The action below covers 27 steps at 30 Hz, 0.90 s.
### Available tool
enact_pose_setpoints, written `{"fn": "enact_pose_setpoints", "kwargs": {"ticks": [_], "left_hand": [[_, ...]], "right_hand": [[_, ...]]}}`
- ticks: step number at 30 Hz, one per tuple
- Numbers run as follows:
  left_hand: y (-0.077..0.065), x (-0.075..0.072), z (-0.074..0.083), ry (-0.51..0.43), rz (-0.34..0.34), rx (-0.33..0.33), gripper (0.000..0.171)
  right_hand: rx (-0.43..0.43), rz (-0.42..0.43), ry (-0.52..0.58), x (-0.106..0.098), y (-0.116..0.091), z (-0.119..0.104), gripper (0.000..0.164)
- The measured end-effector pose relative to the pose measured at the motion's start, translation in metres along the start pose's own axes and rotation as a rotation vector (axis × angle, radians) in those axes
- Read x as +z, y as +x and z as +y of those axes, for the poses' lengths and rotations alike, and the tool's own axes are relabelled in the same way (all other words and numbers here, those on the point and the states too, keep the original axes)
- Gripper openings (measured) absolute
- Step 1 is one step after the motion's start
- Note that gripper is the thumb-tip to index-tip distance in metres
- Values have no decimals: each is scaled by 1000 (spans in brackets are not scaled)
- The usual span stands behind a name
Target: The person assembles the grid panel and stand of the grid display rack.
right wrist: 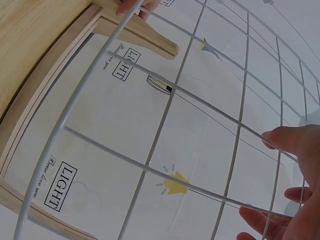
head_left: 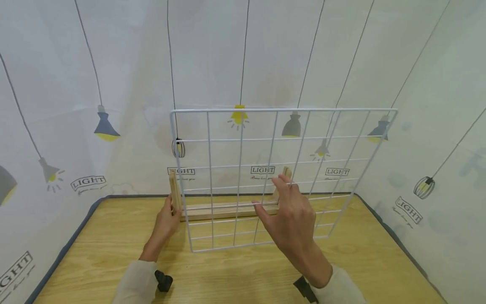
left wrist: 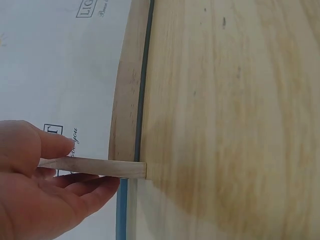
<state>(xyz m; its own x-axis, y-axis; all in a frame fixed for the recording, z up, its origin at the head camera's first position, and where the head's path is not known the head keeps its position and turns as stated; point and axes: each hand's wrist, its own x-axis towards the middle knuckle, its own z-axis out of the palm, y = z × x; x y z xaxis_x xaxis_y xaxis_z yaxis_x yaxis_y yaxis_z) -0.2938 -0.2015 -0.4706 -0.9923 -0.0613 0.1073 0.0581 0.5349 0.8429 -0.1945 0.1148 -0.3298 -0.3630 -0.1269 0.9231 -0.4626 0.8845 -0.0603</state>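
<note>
My left hand pinches the left upright of a pale wooden stand, with the thumb on one face and the fingers on the other. Two short uprights joined by a long bar make up the stand; in the left wrist view the upright shows edge-on in the grip. A white wire grid panel leans at a tilt in front of the stand. My right hand holds the panel, thumb on a wire and fingers reaching through the mesh. That hand partly hides the stand's right upright.
The wood-grain tabletop ends at a dark edge against a pale wall covering printed with lamps. Near the left sleeve is a small black object; another black piece is beside the right sleeve.
</note>
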Motion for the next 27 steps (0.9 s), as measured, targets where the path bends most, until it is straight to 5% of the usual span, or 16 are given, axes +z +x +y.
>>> {"fn": "enact_pose_setpoints", "kwargs": {"ticks": [16,22,27], "left_hand": [[-11,-3,0,89,26,61,60],[-17,6,3,110,52,67,50],[-25,13,6,102,61,42,60]], "right_hand": [[-22,36,-18,2,10,-1,67],[-24,54,-41,3,15,2,64],[-9,41,-31,3,18,3,63]]}}
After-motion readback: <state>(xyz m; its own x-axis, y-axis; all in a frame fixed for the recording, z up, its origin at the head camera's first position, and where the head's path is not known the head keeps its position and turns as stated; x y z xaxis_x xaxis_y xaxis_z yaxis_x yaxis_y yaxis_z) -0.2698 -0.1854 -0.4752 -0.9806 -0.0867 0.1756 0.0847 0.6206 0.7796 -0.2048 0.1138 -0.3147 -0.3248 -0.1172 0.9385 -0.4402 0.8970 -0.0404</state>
